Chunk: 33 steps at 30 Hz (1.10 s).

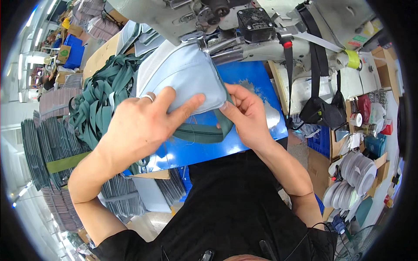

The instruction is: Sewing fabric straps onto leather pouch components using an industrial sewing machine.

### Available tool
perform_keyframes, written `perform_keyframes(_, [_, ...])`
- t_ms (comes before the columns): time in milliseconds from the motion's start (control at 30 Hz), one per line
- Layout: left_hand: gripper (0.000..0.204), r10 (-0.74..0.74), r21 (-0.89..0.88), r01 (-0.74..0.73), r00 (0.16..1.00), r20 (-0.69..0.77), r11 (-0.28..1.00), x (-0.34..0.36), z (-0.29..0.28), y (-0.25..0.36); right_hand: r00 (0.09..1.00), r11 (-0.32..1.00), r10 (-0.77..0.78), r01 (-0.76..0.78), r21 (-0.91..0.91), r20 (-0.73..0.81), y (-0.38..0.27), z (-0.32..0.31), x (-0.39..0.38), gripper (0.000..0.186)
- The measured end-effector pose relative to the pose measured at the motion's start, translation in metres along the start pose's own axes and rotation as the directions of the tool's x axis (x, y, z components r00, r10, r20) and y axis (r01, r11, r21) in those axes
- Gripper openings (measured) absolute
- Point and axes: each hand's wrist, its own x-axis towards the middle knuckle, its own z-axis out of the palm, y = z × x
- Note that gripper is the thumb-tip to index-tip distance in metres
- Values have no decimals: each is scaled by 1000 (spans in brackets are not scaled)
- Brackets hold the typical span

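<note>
A big grey sewing machine (261, 54) stands at the far edge of the blue surface (198, 150). A messy heap of green strips (98, 98) sits by the left edge. The left arm (93, 167) and the right arm (289, 172) are bent, with both elbows out wide and both hands coming together over the surface.

The light blue cloth (183, 78) is above the middle of the surface, toward the far edge, and its top reaches the machine's metal parts. The left hand (146, 115) has its back up on the near left part of the cloth. Its thumb and pointer are spread apart, with the thumb on top; some fingertips are hidden, so I cannot tell if they grip. The right hand (248, 115) is turned in, thumb to the left. Its fingers are closed in a pinch on the cloth's near right corner. A green band (198, 132) loops below that corner, near the front edge. A ring (150, 96) is on a left finger.
</note>
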Motion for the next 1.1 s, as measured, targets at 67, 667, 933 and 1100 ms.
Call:
perform_keyframes(67, [66, -9, 13, 9, 1000, 5, 1000, 6, 2, -12, 1000, 1000, 5, -5, -16, 5, 2, -1, 13, 39])
perform_keyframes(667, [61, -43, 138, 49, 998, -46, 989, 36, 10, -47, 994, 995, -89, 85, -54, -71, 17, 0, 68, 27])
perform_keyframes(933, [37, -257, 27, 259, 964, -60, 965, 47, 13, 13, 986, 994, -102, 106, 23, -135, 15, 8, 66, 17])
perform_keyframes(1100, [26, -391, -130, 379, 917, -83, 916, 67, 15, 35, 987, 994, -110, 110, -2, -116, 17, 2, 64, 19])
